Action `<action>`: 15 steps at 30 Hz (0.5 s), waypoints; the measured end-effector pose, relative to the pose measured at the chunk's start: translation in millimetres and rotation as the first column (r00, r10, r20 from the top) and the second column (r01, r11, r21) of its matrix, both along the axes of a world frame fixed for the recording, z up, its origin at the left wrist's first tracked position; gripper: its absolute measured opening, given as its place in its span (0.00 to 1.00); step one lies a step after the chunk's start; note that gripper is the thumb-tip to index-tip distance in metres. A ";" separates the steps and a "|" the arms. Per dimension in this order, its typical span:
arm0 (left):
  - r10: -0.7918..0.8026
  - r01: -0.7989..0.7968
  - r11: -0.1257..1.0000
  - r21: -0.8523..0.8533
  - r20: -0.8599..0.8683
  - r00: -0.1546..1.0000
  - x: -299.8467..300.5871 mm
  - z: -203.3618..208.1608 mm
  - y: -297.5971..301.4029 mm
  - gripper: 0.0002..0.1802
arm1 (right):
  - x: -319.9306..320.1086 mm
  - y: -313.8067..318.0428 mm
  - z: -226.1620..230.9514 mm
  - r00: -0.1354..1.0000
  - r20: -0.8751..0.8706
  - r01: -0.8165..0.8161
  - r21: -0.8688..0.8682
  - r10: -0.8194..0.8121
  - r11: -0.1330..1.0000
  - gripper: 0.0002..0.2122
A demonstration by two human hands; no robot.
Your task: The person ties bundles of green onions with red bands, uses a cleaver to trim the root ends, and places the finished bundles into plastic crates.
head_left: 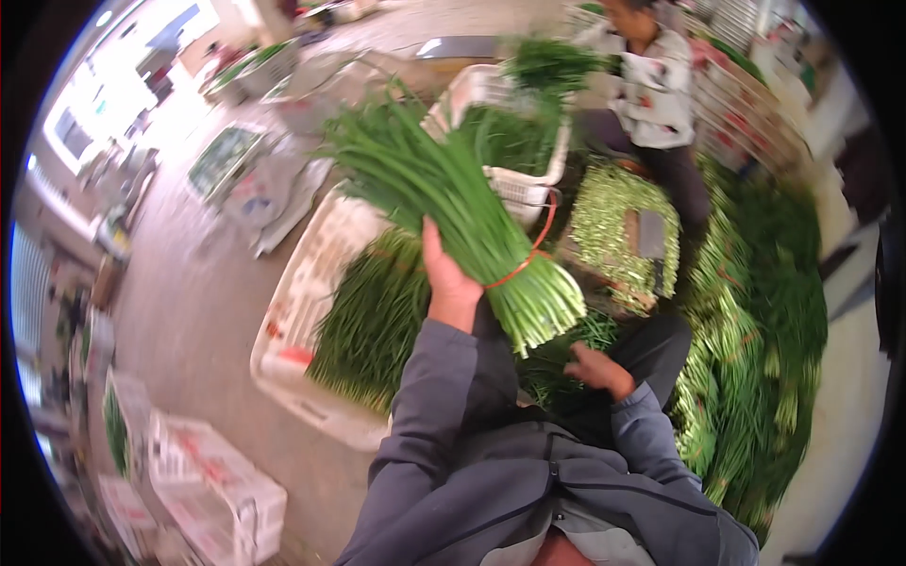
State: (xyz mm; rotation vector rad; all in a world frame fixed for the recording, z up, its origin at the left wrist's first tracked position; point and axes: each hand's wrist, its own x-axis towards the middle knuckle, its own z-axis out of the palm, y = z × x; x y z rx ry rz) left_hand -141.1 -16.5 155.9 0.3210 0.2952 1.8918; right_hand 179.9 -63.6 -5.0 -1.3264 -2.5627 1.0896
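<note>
In what looked like a lifting step, the left hand [451, 278] had its grip round a bundle of greens [444, 189] above the crate [283, 302], the right hand's [599, 370] hold unclear, any next move seemingly calling for steady support.

The leaf bundle [462, 203] looks smooth, the sleeves [429, 382] matt cloth.

The person's left hand [451, 275] grips a thick bunch of long green stalks [444, 193], pale cut ends tilted down to the right; a red band [515, 270] crosses it near those ends. The right hand [601, 371] is just below the ends, its fingers partly curled. More greens [370, 316] lie in a whitish crate [283, 294] at left. Near a seated co-worker [656, 108], a cleaver [651, 234] lies among pale trimmings [600, 203].
</note>
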 end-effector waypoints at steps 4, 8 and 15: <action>-0.185 0.184 0.982 -0.040 -0.009 0.983 27.8 -37.4 30.8 0.31 | 5.1 -7.9 63.2 0.818 -0.375 0.512 0.127 -0.436 0.850 0.18; -0.347 0.348 0.934 -0.079 0.017 0.938 57.9 -74.8 47.1 0.31 | -20.6 15.8 135.1 0.668 -0.508 0.648 0.036 -0.545 0.761 0.13; -0.481 0.461 0.841 -0.285 -0.001 0.877 86.4 -102.3 50.8 0.31 | -90.5 72.1 121.4 0.772 -0.299 0.611 0.105 -0.561 0.785 0.54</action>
